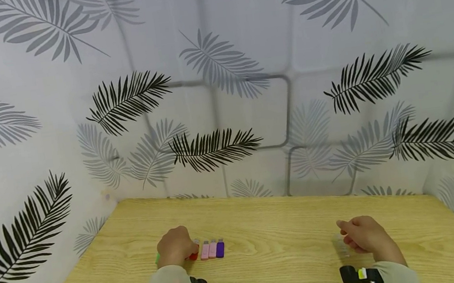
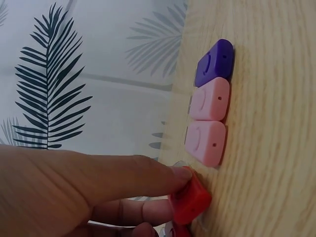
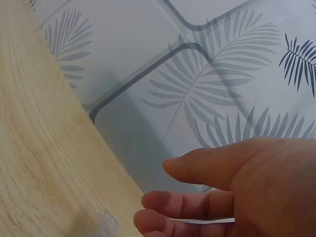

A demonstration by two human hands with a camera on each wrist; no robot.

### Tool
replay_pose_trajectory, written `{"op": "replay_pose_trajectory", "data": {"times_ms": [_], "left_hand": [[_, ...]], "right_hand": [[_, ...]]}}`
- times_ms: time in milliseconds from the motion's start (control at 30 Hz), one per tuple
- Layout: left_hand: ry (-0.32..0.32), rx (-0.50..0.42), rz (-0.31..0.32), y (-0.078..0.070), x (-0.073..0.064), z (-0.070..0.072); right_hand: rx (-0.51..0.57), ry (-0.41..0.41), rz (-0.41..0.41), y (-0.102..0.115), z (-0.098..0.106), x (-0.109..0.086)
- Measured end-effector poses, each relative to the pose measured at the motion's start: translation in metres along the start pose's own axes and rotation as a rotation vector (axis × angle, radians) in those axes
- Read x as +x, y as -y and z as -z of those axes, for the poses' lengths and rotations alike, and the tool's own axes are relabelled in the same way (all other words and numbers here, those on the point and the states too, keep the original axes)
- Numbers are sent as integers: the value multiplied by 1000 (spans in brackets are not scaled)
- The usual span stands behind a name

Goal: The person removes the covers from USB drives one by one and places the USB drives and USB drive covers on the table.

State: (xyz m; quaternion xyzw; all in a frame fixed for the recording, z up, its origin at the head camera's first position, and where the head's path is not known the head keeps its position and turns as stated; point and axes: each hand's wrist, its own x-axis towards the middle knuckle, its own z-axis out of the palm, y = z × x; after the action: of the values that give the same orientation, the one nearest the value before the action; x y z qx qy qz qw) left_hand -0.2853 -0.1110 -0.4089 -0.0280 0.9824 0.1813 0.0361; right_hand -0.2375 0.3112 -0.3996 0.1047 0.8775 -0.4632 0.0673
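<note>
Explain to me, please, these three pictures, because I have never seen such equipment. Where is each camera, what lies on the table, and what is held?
There is no robot here: you see a person's two bare hands. The wide picture comes from a camera on the head, looking forward and down. The other two come from cameras worn on the wrists, each showing its own hand's work.

On the wood-patterned table, two pink sticks and a purple stick lie side by side; they look like USB sticks. The left hand pinches a red stick beside them. The right hand holds nothing that I can see; near it lies a clear object, too indistinct to name.
</note>
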Motion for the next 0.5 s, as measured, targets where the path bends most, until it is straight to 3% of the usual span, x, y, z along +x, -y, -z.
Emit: {"op": "replay_pose_trajectory", "data": {"times_ms": [333, 500], "left_hand": [[4, -35, -29, 1, 2, -3], [-29, -53, -35, 0, 2, -1]], "right_hand": [[-13, -29, 12, 5, -3, 0], [-44, -36, 52, 14, -9, -2]]}}
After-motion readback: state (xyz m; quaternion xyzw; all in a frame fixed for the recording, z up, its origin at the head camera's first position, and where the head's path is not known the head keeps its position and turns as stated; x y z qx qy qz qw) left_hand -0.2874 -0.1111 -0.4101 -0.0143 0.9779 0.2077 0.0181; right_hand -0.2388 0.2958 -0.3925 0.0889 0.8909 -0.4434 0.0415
